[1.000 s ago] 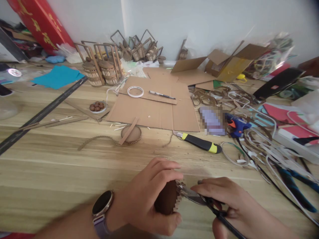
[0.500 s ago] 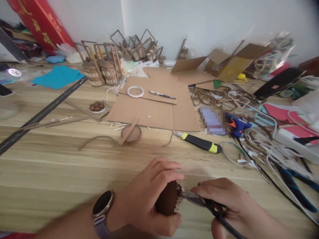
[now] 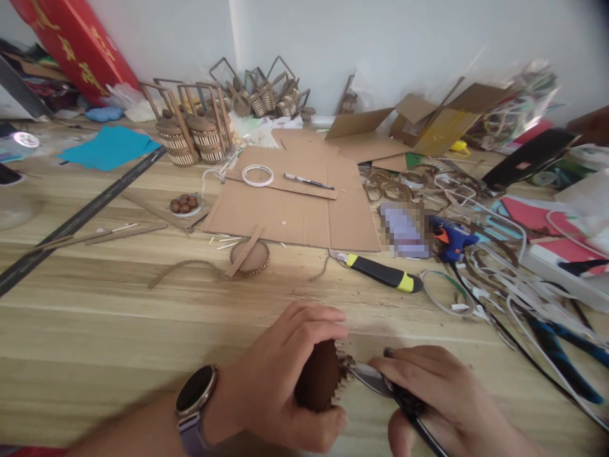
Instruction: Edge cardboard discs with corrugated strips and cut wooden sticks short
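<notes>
My left hand [image 3: 280,381], with a watch on its wrist, is closed around a small round brown cardboard piece [image 3: 318,383] with a corrugated, toothed edge. My right hand [image 3: 438,400] grips a pair of black-handled scissors [image 3: 380,381]. The scissor blades touch the toothed edge of the cardboard piece on its right side. Both hands hover just above the wooden table [image 3: 118,330] near its front edge.
A yellow-black utility knife [image 3: 380,273], a blue glue gun [image 3: 451,238], a flat cardboard sheet [image 3: 295,209] with a pen and tape ring, a cardboard disc [image 3: 250,257], finished cardboard baskets [image 3: 195,136], a long black ruler [image 3: 80,219] and tangled strips at the right lie on the table.
My right hand with the scissors has shifted slightly lower and to the right. The left hand keeps its hold on the round cardboard piece in nearly the same place.
</notes>
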A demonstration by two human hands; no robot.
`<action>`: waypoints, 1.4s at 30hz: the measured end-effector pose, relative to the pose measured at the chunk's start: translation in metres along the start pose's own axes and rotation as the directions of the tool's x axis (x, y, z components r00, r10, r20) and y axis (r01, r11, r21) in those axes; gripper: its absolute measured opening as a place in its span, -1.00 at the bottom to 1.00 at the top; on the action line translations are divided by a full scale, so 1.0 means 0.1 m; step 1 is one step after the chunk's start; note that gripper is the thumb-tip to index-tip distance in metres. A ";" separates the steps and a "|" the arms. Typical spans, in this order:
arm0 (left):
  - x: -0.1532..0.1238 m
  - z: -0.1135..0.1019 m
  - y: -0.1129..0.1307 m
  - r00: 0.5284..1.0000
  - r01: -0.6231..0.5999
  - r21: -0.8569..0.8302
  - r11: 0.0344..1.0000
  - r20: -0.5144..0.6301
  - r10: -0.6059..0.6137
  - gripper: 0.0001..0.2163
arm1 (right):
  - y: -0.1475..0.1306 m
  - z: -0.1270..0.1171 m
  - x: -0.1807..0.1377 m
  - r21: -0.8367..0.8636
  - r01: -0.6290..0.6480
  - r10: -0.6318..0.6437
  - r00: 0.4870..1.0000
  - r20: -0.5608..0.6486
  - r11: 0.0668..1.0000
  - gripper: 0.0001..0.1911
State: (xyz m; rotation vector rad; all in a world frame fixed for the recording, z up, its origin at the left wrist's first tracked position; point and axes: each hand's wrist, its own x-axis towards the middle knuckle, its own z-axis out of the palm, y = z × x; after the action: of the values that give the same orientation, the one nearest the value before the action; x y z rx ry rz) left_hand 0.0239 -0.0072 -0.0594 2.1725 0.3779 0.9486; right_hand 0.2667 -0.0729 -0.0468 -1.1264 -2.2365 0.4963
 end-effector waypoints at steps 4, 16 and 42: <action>0.00 -0.01 -0.02 1.000 -0.002 -0.018 1.000 -0.011 0.002 -0.30 | 0.02 -0.09 -0.06 0.044 -0.078 0.079 0.996 -0.032 0.996 -0.58; 0.01 0.00 0.00 0.999 -0.028 0.034 0.999 -0.018 0.029 -0.37 | 0.31 -0.26 -0.29 -0.520 -0.408 0.405 0.906 -0.127 0.750 -0.56; 0.02 -0.06 0.00 0.945 -0.284 0.539 0.793 0.019 0.326 -0.63 | -0.52 0.47 0.30 0.867 -0.446 0.625 0.617 0.478 -0.223 -0.73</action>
State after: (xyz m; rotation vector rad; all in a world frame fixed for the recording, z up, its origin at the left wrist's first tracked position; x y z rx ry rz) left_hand 0.0208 -0.0038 -0.0556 2.7803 0.3640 1.2165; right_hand 0.1907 -0.0816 -0.0435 -1.1157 -0.4877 1.8898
